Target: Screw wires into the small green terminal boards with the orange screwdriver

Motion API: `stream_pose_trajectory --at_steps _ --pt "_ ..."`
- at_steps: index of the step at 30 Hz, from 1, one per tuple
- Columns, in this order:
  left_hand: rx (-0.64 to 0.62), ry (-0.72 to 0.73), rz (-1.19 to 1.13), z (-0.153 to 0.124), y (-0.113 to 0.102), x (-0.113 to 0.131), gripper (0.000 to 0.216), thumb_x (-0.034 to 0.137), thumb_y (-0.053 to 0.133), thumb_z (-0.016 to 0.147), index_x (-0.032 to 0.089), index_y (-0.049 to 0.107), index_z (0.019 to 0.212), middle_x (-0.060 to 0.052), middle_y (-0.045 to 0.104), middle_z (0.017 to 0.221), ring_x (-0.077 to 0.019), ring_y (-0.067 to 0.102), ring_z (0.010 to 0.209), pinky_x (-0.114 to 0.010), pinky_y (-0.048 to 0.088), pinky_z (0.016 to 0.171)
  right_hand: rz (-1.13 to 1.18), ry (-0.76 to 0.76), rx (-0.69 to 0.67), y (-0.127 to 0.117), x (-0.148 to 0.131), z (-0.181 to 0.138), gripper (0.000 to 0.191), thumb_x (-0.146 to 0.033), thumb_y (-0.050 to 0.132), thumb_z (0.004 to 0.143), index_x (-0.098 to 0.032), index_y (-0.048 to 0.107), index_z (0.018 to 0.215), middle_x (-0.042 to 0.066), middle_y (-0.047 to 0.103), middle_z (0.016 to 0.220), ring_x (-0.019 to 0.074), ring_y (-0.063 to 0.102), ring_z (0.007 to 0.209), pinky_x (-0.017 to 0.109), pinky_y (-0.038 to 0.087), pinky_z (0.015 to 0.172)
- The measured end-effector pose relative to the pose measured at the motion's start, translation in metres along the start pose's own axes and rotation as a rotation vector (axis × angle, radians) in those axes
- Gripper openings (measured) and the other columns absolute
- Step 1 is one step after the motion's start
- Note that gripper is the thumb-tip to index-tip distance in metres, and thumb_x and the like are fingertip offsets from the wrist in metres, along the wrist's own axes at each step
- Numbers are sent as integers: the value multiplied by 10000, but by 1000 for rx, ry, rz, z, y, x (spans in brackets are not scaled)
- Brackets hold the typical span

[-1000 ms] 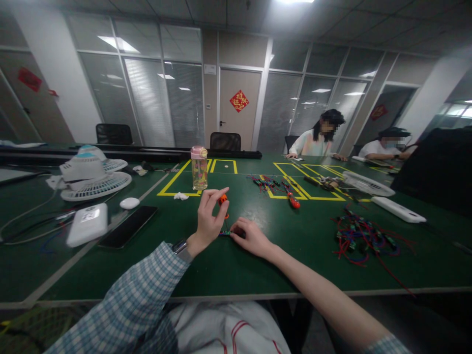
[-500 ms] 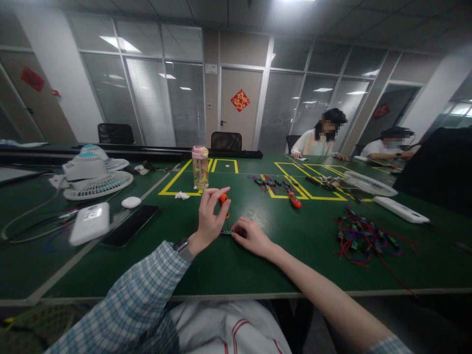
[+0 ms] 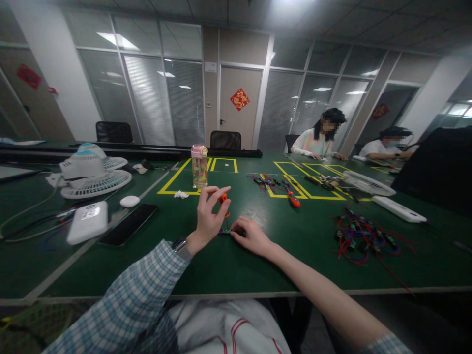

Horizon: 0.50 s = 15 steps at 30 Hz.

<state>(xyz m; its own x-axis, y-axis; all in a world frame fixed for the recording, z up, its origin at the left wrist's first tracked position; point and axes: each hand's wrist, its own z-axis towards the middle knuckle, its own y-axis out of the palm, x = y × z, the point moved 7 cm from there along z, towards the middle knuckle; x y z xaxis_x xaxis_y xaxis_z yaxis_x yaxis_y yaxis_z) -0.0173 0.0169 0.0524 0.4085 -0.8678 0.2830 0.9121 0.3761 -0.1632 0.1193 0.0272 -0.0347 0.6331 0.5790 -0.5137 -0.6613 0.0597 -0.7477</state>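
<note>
My left hand (image 3: 211, 216) is closed around the orange handle of a screwdriver (image 3: 223, 198), which stands upright over the table. Its thin shaft points down at a small green circuit board (image 3: 225, 231) with wires, lying on the green tabletop. My right hand (image 3: 252, 237) rests on the table and pinches the right end of that board. My fingers partly cover both the handle and the board.
To the right lies a heap of small boards with red and blue wires (image 3: 363, 236). A second wire bundle (image 3: 267, 183) and a red screwdriver (image 3: 294, 199) are farther back. A bottle (image 3: 199, 167), a phone (image 3: 130, 225), a white power bank (image 3: 88, 222) and a fan (image 3: 94, 174) stand left.
The orange handle shows slightly turned between my left fingers. My right hand stays in place on the board. The whole view has shifted a little.
</note>
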Motion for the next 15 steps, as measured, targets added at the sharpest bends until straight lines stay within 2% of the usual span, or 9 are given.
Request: stream_pose_trajectory --at_steps 4,7,11,15 --pt "-48 -46 -98 -1 5 -5 333 190 362 964 181 530 1251 -71 598 1048 -161 565 978 -317 463 870 4 2 -4 -1 -1 0 58 -106 603 797 -159 614 817 9 555 774 135 533 694 246 433 649" --pt "0 -44 -77 -2 3 -6 314 212 466 934 185 524 1242 -58 611 1023 -159 572 954 -316 469 868 6 8 -15 -1 -3 0 62 -99 600 795 -158 612 811 6 547 765 132 525 683 242 426 638" --pt "7 -9 3 -2 2 -4 234 264 574 885 189 615 1103 -42 559 927 -157 551 877 -306 479 812 1 15 -14 -1 -3 1 71 -91 602 789 -159 612 809 10 548 770 136 524 687 246 423 639" --pt "-41 -35 -61 -2 5 -5 295 222 393 963 188 570 1196 -75 587 1022 -168 561 948 -324 473 841 14 15 -18 0 -3 1 72 -90 604 788 -158 615 808 13 549 781 139 531 697 250 426 649"
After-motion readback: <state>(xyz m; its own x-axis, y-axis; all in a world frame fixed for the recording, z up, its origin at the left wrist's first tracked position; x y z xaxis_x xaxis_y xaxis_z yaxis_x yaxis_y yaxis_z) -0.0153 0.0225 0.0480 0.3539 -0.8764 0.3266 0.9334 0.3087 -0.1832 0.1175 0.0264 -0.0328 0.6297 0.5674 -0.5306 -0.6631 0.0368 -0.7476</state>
